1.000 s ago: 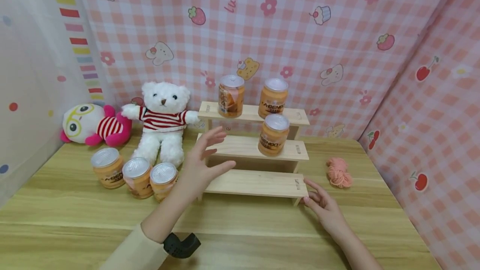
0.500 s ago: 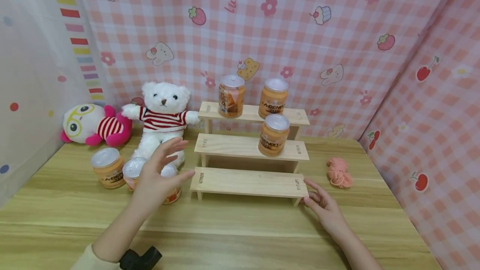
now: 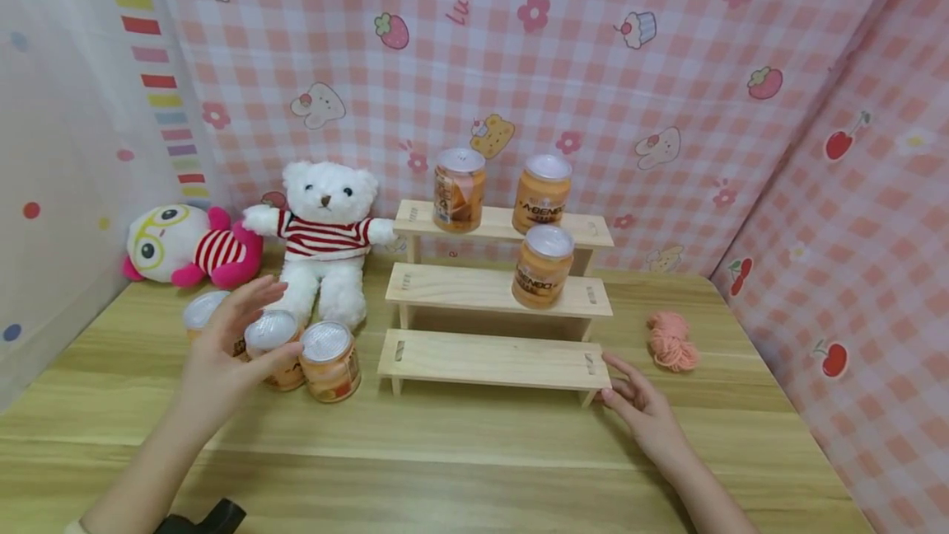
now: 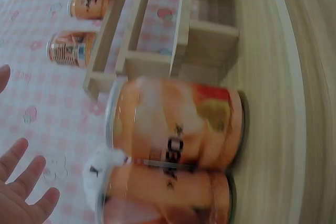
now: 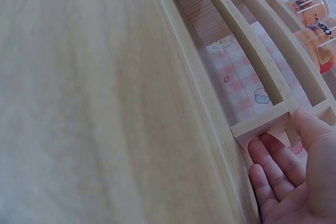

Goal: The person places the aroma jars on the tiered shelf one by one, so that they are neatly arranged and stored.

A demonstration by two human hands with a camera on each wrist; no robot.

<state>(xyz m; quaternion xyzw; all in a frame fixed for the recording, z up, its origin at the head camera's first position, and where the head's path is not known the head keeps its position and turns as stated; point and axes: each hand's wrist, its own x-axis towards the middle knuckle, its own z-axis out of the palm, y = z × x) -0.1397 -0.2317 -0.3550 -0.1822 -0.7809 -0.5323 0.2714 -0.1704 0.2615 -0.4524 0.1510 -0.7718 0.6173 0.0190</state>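
My left hand (image 3: 222, 365) is over the group of three orange-labelled cans at the left, thumb and fingers spread, holding nothing. It overlaps the far left can (image 3: 200, 313) and the middle can (image 3: 273, 330) in the head view. The nearest can (image 3: 331, 373) stands upright just right of its thumb; in the left wrist view that can (image 4: 173, 124) stands beside another one. With thumb and fingers at the right end of the lowest tier, my right hand (image 3: 647, 419) holds the three-tier wooden shelf (image 3: 482, 359); its fingers (image 5: 273, 163) lie against the end leg.
Two cans (image 3: 460, 192) stand on the top tier and one can (image 3: 544, 266) on the middle tier. Behind the loose cans sit a white teddy bear (image 3: 326, 237) and a pink plush toy (image 3: 189, 245). Pink yarn (image 3: 671, 342) lies at the right.
My left hand has moved left from in front of the shelf to over the loose cans, uncovering the shelf's left end and the nearest can. The right hand has stayed put.
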